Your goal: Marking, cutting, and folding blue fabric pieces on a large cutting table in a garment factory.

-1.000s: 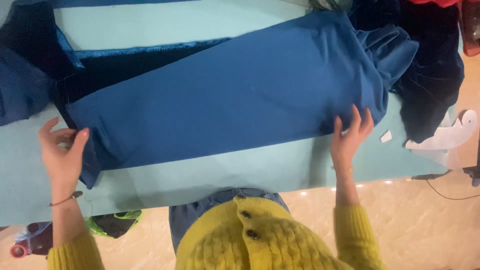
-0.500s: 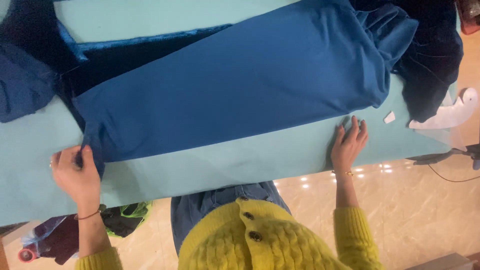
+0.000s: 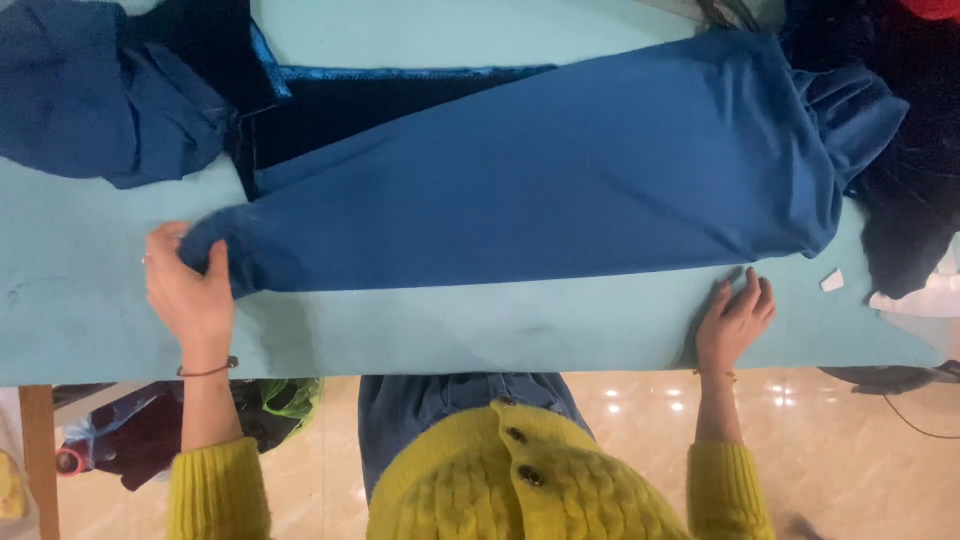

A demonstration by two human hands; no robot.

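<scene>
1. A long folded piece of smooth blue fabric (image 3: 560, 180) lies slantwise across the middle of the frame, running from its narrow end at centre left up to a wide, gathered end at upper right.
2. The left hand (image 3: 190, 290), at centre left, is closed on the narrow end of the blue fabric, fingers curled over the bunched cloth and thumb beside it.
3. The right hand (image 3: 735, 325), at lower right, lies flat and open with fingers spread, touching the pale turquoise surface (image 3: 480, 335) just below the lower edge of the fabric; it holds nothing.
4. A darker navy cloth (image 3: 400, 105) with a shiny blue edge lies under the fabric at upper centre.
5. A crumpled blue garment (image 3: 100, 100) sits at upper left, apart from the left hand.
6. A dark heap of clothing (image 3: 915, 170) fills the upper right corner, touching the gathered end.
7. A small white scrap (image 3: 832, 281) lies on the surface near the right hand.
</scene>
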